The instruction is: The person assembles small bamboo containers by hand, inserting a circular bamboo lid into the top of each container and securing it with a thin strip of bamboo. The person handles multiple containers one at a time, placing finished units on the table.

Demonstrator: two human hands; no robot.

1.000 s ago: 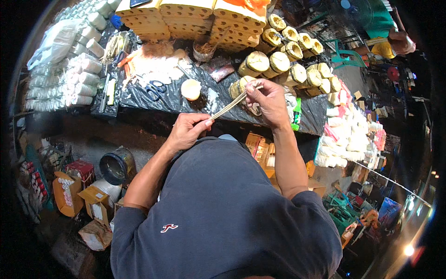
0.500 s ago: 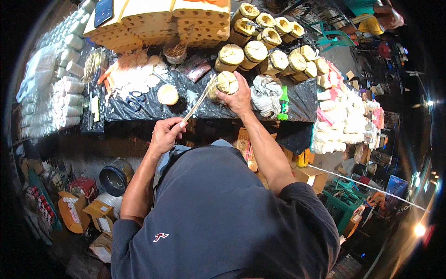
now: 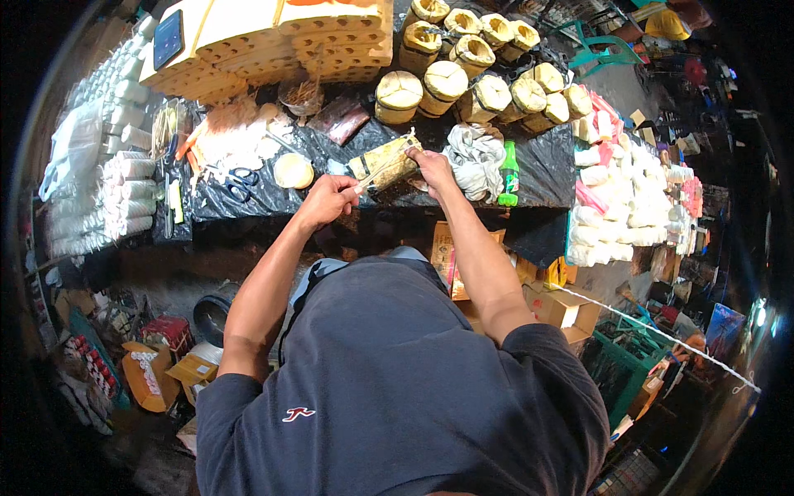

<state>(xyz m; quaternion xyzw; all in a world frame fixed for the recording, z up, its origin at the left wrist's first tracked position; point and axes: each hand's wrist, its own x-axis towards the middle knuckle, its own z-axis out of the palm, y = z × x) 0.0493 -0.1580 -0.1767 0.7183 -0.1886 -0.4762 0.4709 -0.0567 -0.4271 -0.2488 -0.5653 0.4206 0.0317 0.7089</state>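
A leaf-wrapped bundle (image 3: 387,169) lies on the black plastic sheet (image 3: 538,169) covering the table. My right hand (image 3: 430,164) rests on its right end and pinches a thin pale strip (image 3: 382,167) that crosses the bundle. My left hand (image 3: 327,200) pinches the strip's other end, just left of and below the bundle. A small round pale roll (image 3: 293,170) sits left of my left hand.
Several tied leaf bundles (image 3: 475,74) stand at the back. Cardboard stacks (image 3: 265,41) lie behind on the left, blue scissors (image 3: 240,180) and white rolls (image 3: 124,186) at the left. A white cloth (image 3: 473,161), a green bottle (image 3: 508,175) and white packets (image 3: 628,207) are on the right.
The bundle has come down from in front of me onto the black sheet. Both hands moved with it and still keep the strip taut across it.
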